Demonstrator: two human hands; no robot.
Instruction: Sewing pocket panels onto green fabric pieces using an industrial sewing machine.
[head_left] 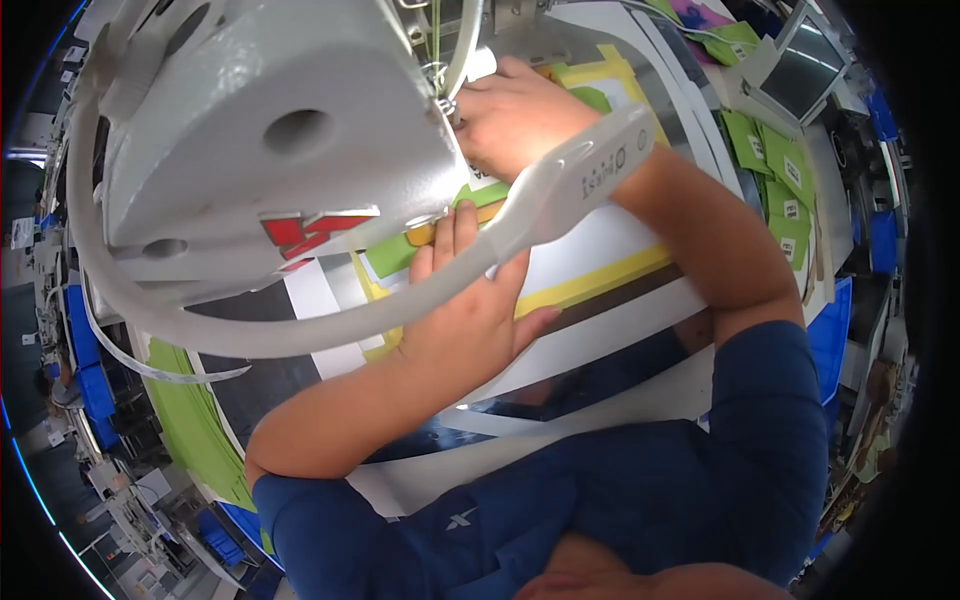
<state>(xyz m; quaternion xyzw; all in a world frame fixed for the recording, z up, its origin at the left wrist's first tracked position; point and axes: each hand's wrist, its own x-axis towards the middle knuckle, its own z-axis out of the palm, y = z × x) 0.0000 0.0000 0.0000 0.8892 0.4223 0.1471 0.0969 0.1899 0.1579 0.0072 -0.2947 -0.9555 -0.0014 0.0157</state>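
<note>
My left hand (470, 310) lies on a layered work piece, fingers stretched onto a green piece (390, 255) with an orange strip (420, 235), just below the grey sewing machine head (200, 120). A pale lamp arm (370, 320) crosses over this hand. My right hand (515, 125) rests farther up, beside the needle and thread assembly (438, 80); the machine hides its fingertips, so I cannot tell what they touch or hold. Under both hands are a white sheet (590, 235) and yellow tape (600, 285).
Stacked green pieces (775, 180) lie at the right, below a small screen (800, 70). More green sheets (190, 430) sit at the lower left. Blue bins (830, 330) stand beside the table's right edge. A white cord (140, 365) runs along the left.
</note>
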